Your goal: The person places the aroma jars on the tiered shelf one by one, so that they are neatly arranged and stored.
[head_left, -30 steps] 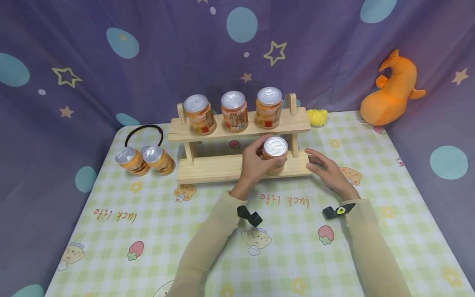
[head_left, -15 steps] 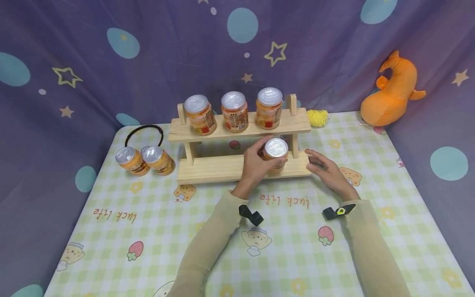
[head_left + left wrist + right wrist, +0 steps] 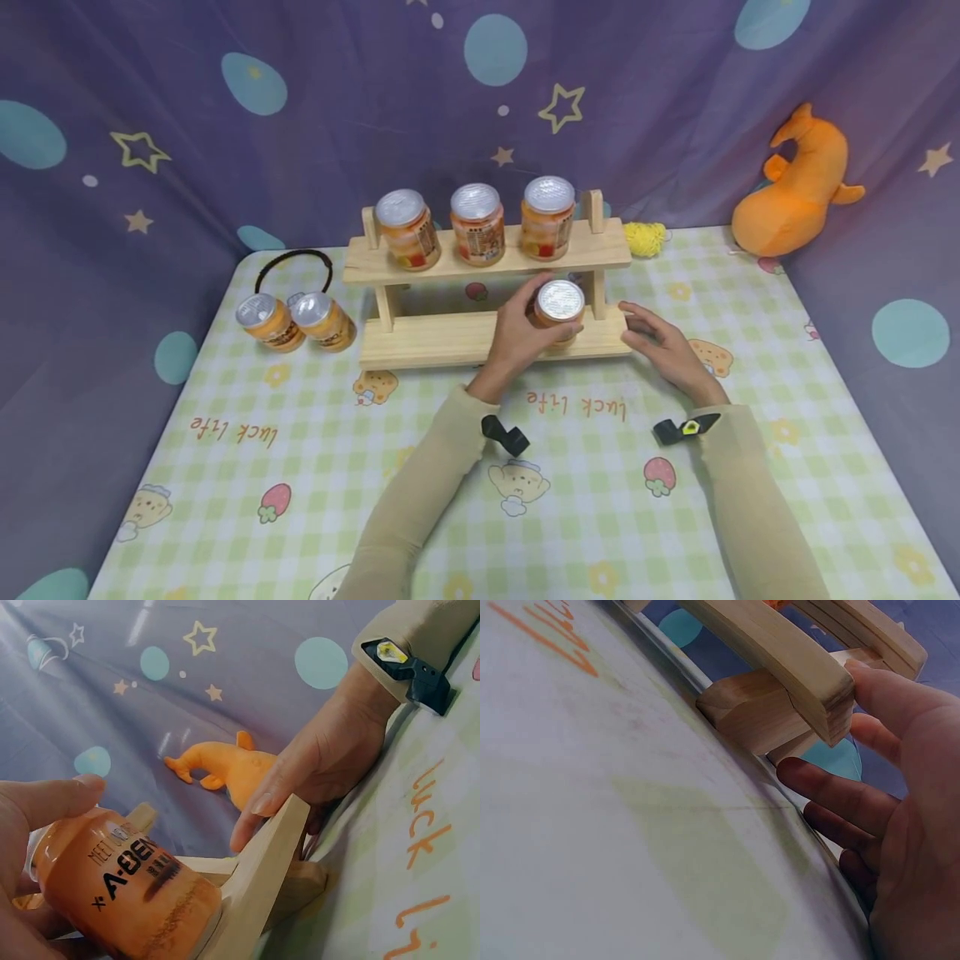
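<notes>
My left hand (image 3: pixel 517 329) grips an orange jar (image 3: pixel 561 302) with a silver lid, thumb on the near side and fingers around the far side. That jar stands at the right part of the lower board of a two-tier wooden shelf (image 3: pixel 423 340). In the left wrist view the jar (image 3: pixel 131 885) shows black lettering, its base right at the board. My right hand (image 3: pixel 663 350) is at the lower board's right end, fingers relaxed. The right wrist view has the fingertips of this hand (image 3: pixel 911 795) at the shelf's wooden end (image 3: pixel 832 712).
Three similar jars (image 3: pixel 480 237) stand in a row on the upper board. Two more jars (image 3: pixel 326 323) are on the checked tablecloth (image 3: pixel 315 483) at left, beside a dark looped cord (image 3: pixel 292 252). Yellow yarn (image 3: pixel 645 239) and an orange plush toy (image 3: pixel 795 196) lie at back right.
The jar in my left hand sits very slightly lower and nearer than a second ago. My right hand stays at the shelf's end. The head view shifts slightly.
</notes>
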Available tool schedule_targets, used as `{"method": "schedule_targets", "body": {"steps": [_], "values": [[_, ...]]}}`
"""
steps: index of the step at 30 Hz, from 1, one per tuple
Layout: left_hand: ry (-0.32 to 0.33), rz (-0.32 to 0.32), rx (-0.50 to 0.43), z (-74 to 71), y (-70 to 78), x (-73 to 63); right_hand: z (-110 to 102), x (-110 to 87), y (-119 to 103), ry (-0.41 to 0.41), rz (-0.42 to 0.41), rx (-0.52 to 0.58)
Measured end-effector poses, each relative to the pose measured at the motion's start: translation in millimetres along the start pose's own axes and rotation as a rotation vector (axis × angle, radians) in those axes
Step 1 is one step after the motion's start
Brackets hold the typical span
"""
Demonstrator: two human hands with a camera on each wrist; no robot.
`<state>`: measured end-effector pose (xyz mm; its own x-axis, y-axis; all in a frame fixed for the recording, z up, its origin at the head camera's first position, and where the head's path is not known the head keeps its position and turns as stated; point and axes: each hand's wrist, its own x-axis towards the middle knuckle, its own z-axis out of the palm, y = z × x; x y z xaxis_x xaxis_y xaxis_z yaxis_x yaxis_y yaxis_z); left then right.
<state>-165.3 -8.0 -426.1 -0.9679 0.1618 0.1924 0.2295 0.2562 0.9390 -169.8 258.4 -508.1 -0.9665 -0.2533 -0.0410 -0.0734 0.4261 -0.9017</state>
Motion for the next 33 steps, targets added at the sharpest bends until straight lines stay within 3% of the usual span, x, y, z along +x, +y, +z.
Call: {"method": "schedule_targets", "body": {"steps": [11,33], "values": [[0.025,0.077,0.062,-17.2,6.2,-4.5,0.7,-0.6,-1.1,0.003,0.004,0.011],[0.120,0.132,0.035,-76.0,10.4,-25.6,0.2,-0.9,-2.7,-0.005,0.010,0.011]]}}
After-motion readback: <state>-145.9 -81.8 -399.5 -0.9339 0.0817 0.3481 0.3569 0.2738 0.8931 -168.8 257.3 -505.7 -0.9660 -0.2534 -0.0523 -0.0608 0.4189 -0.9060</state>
